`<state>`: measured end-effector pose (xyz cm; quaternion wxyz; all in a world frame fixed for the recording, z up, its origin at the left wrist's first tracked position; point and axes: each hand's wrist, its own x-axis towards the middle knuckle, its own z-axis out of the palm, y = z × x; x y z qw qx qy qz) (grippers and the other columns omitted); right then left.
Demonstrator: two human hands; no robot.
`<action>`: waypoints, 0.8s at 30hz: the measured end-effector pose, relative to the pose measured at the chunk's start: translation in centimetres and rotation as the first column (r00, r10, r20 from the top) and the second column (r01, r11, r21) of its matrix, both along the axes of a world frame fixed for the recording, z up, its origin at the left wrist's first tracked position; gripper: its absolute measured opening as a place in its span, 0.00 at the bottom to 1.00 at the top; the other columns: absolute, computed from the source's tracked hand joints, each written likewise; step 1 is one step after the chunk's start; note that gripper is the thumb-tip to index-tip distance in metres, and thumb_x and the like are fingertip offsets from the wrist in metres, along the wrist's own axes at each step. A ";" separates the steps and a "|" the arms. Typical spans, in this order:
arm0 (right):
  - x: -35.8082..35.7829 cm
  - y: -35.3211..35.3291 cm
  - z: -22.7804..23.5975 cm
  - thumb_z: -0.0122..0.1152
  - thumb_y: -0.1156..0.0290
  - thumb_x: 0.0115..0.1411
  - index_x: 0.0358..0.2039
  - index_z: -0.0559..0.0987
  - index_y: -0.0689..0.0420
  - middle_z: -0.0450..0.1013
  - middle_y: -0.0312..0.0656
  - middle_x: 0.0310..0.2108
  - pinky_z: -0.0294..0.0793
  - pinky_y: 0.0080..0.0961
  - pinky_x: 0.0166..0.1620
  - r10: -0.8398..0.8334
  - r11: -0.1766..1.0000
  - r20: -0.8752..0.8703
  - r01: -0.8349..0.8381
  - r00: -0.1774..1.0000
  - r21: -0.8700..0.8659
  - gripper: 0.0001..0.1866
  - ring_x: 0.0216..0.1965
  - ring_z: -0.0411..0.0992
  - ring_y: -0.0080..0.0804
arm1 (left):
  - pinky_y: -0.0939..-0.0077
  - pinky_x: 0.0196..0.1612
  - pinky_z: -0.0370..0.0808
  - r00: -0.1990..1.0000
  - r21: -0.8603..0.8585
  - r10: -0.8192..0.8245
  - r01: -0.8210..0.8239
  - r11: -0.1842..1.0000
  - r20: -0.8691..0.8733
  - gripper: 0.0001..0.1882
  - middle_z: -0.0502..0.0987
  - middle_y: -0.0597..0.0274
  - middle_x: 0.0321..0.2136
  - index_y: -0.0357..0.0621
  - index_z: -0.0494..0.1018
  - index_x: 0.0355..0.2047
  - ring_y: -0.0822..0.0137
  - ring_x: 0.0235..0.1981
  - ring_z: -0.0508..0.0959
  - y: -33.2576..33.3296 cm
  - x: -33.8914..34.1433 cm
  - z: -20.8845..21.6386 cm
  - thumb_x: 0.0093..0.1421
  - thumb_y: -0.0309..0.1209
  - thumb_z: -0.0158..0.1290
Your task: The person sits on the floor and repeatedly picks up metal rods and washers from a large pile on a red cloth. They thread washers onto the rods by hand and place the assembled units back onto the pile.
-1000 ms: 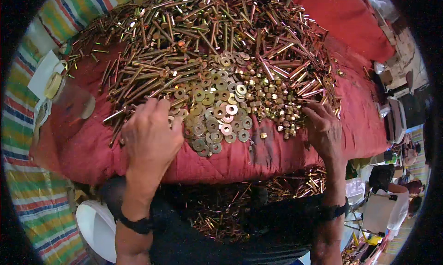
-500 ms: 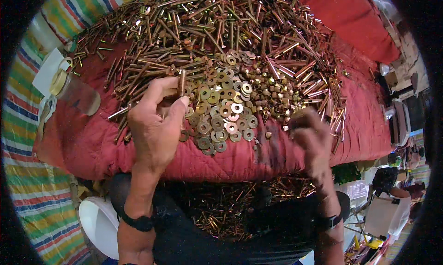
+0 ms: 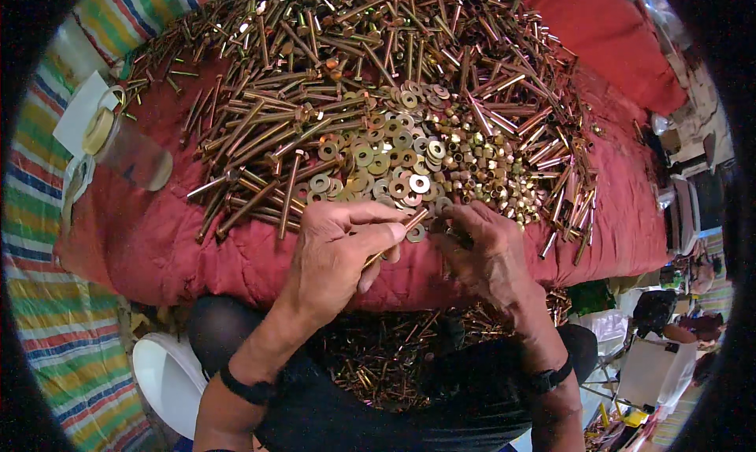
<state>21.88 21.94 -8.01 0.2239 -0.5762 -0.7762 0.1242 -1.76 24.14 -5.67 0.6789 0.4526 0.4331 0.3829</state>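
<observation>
One bolt (image 3: 416, 219) has moved rightward (coppery, tilted).

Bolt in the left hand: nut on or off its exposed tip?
Off: the bolt pokes bare from the left hand, nothing around its tip. The grip hides its middle; cannot tell there.

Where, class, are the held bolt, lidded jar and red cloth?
Held bolt (image 3: 417, 218): head view, on its exposed end.
Lidded jar (image 3: 140, 154): head view, on its clear wall.
Red cloth (image 3: 213, 264): head view, on its bare front.
</observation>
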 end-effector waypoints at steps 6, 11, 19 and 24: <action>0.7 0.7 0.1 0.75 0.70 0.55 0.40 0.84 0.62 0.78 0.48 0.35 0.78 0.39 0.35 0.077 0.997 0.065 -0.076 0.995 -0.022 0.14 0.33 0.79 0.48 | 0.82 0.17 0.64 1.000 0.020 0.005 -0.004 1.000 -0.020 0.11 0.80 0.63 0.22 0.31 0.84 0.42 0.79 0.14 0.71 0.1 0.0 -0.2 0.65 0.26 0.58; 1.1 0.7 0.5 0.72 0.72 0.58 0.40 0.83 0.62 0.78 0.48 0.30 0.78 0.37 0.34 0.050 0.988 -0.074 -0.060 0.996 -0.143 0.12 0.32 0.80 0.44 | 0.80 0.20 0.68 0.993 0.054 -0.022 0.028 0.998 -0.116 0.11 0.83 0.61 0.24 0.32 0.84 0.43 0.78 0.18 0.74 0.0 -0.1 -0.6 0.64 0.25 0.59; 0.8 -0.2 2.6 0.70 0.76 0.59 0.36 0.83 0.67 0.77 0.34 0.26 0.69 0.20 0.30 -0.304 0.867 -0.485 0.027 0.820 -0.498 0.08 0.25 0.70 0.17 | 0.73 0.31 0.75 0.932 0.375 0.072 0.072 0.924 -0.354 0.11 0.86 0.54 0.29 0.35 0.85 0.41 0.72 0.25 0.80 -0.6 1.5 -1.7 0.60 0.29 0.64; 0.9 -0.9 2.6 0.68 0.78 0.55 0.39 0.81 0.66 0.78 0.39 0.29 0.76 0.25 0.34 -0.290 0.877 -0.487 0.024 0.824 -0.481 0.11 0.30 0.74 0.23 | 0.72 0.46 0.80 0.908 0.310 -0.015 0.159 0.938 -0.420 0.11 0.88 0.52 0.37 0.33 0.85 0.41 0.67 0.38 0.86 -1.0 1.7 -1.4 0.60 0.26 0.64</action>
